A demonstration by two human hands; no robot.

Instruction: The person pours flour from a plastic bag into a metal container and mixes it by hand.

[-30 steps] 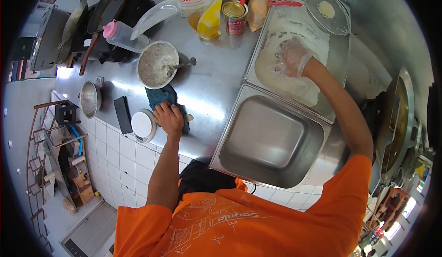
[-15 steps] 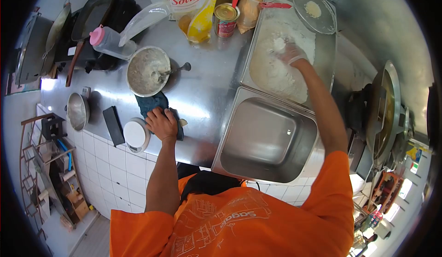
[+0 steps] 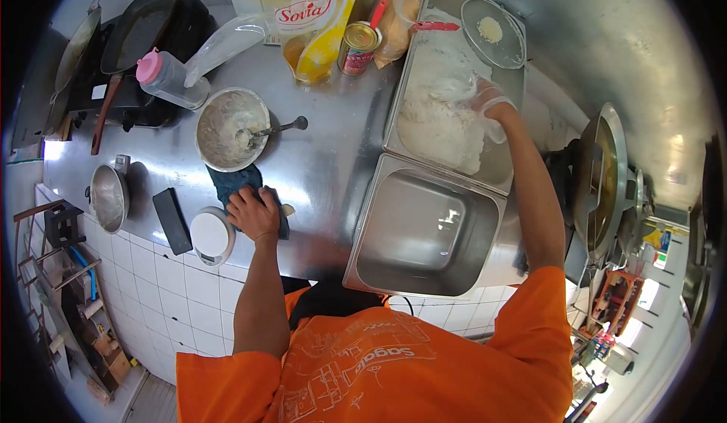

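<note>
My right hand (image 3: 488, 99), in a clear plastic glove, reaches into the flour (image 3: 443, 124) spread in a steel tray (image 3: 391, 120). Its fingertips are blurred and white with flour, so what they hold, if anything, cannot be made out. A round sieve (image 3: 491, 58) with pale crumbs rests across the tray's far corner. On the counter, my left hand (image 3: 255, 212) lies bare, fingers apart, on a folded dark cloth (image 3: 231, 183). Just beyond the cloth is a metal bowl (image 3: 206, 131) smeared with pale batter, a dark-handled spoon (image 3: 282, 126) leaning in it.
A deep steel pan (image 3: 413, 234) adjoins the flour tray. Left of my left hand are a white scale (image 3: 213, 232), a black phone-like slab (image 3: 173, 221) and a small metal bowl (image 3: 110, 198). Behind stand a pink-lidded bottle (image 3: 166, 80), a Sovia pouch (image 3: 316, 33) and a can (image 3: 358, 48).
My right hand has shifted within the flour, and the white lump by its fingers no longer shows distinctly. My left hand stays on the cloth. The whole view has shifted slightly.
</note>
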